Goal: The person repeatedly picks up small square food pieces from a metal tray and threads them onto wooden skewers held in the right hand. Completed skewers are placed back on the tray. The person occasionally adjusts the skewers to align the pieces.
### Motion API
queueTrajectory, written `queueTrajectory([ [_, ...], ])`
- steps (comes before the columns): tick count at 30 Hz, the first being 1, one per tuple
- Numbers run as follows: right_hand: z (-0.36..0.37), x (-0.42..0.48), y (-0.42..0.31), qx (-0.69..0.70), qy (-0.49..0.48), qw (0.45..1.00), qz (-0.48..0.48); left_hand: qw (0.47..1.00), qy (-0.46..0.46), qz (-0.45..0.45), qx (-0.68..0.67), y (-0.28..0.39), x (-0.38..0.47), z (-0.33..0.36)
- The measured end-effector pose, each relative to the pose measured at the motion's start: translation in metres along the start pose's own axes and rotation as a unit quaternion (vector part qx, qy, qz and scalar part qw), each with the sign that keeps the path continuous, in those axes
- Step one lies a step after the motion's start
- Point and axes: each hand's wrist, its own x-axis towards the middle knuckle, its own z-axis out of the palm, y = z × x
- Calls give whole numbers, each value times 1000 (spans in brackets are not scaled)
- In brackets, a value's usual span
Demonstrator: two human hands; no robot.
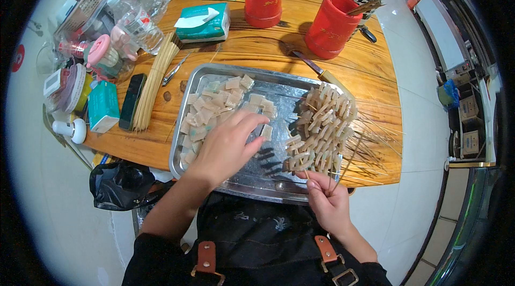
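My left hand [225, 145] is over the metal tray [245, 185], thumb and fingers apart around a small square translucent piece [266, 132]; I see no firm grip on it. Loose pale squares [201, 111] of the same food lie heaped along the tray's left side. At the front right, my right hand [330, 201] pinches a thin bamboo skewer [307, 175], with several pieces threaded near its tip. Another thin stick [349, 161] slants up from the same fingers. Beyond that hand, filled skewers [328, 121] are piled on the tray's right side, their bare ends sticking out rightward.
A knife [332, 78] leans by the tray's back right edge. Behind stand two red cups [263, 2] [332, 26] with sticks. Left of the tray lie a skewer bundle [155, 84], a phone [132, 101], small scissors [175, 70] and tissue packs [205, 24] [103, 105].
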Motion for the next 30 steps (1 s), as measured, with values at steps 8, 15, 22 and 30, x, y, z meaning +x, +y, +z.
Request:
queueTrajectory([
  [8,-8,-6,2,-33,-27,999,26,992,-79,46,89,-13,22,12],
  [15,-4,-3,4,-67,-52,996,15,900,45,-195,-387,-12,11,10],
  [22,0,0,0,-86,-71,994,-1,893,97,-154,-412,-8,-3,16],
  [30,2,0,0,-86,-63,994,12,945,37,-160,-284,11,-13,17],
])
